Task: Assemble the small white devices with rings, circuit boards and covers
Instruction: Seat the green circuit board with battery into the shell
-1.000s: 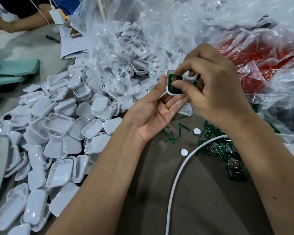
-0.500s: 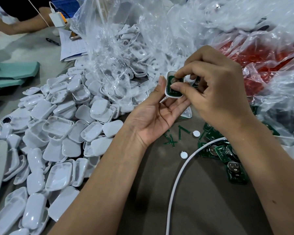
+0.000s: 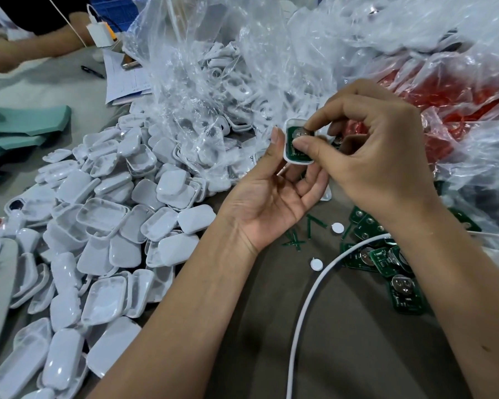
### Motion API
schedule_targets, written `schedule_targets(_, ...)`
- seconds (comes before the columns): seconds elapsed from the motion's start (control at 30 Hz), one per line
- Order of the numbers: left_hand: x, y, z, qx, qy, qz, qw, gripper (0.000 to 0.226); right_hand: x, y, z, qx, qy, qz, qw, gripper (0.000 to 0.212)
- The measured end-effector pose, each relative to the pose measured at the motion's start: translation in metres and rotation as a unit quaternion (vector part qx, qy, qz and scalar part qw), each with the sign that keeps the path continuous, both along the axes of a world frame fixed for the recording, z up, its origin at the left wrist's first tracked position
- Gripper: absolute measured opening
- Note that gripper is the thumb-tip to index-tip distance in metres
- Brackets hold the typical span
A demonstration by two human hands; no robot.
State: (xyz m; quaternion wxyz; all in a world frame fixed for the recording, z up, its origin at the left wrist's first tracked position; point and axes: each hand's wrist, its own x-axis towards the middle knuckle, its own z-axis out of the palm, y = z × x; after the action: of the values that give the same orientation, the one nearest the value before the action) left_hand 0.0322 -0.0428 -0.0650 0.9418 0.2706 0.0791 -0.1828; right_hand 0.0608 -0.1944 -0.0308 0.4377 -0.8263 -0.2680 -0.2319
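- A worker's left hand cradles one small white shell above the table, thumb against its left edge and fingers curled beneath it.
- The right hand pinches down with thumb and forefinger on a green circuit board that lies inside that shell; the board looks seated or very nearly so.
- No cover sits on this unit yet, so by the look of it the closing step is still to come; whether a ring is already fitted cannot be told.
- A large pile of white shells and covers spreads over the table's left side, spilling from a clear plastic bag.
- More loose circuit boards, each carrying a coin cell, wait beneath the right wrist, beside small white discs and green offcuts.
- A white cable curves across the grey table.
- Judging by the stock on hand, many units remain to be built.
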Motion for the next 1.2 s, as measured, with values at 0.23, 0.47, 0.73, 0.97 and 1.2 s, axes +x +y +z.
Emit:
schedule_targets(0.23,0.0005,0.0003,-0.0024,-0.014,0.002,-0.002,1.0,0.034,-0.0023,0.0022,-0.0002,0.006,0.015,-0.006,1.0,0.019)
schedule_targets(0.47,0.0,0.0007,0.0005,-0.001,0.008,-0.003,1.0,0.034,-0.0028,-0.0004,0.0018,-0.005,-0.019,0.002,1.0,0.019)
schedule_targets(0.73,0.0001,0.0014,-0.0006,0.01,-0.004,-0.008,1.0,0.03,-0.0013,-0.0013,0.0005,-0.042,-0.094,-0.002,0.995,0.02)
schedule_targets(0.97,-0.0006,0.0015,-0.0004,-0.004,-0.016,-0.011,1.0,0.029,0.0001,-0.0011,0.0002,-0.045,-0.108,-0.001,0.993,0.024)
schedule_targets(1.2,0.0005,0.0027,-0.0022,-0.015,-0.021,-0.014,1.0,0.03,-0.0006,-0.0008,0.0009,-0.044,-0.097,0.002,0.994,0.025)
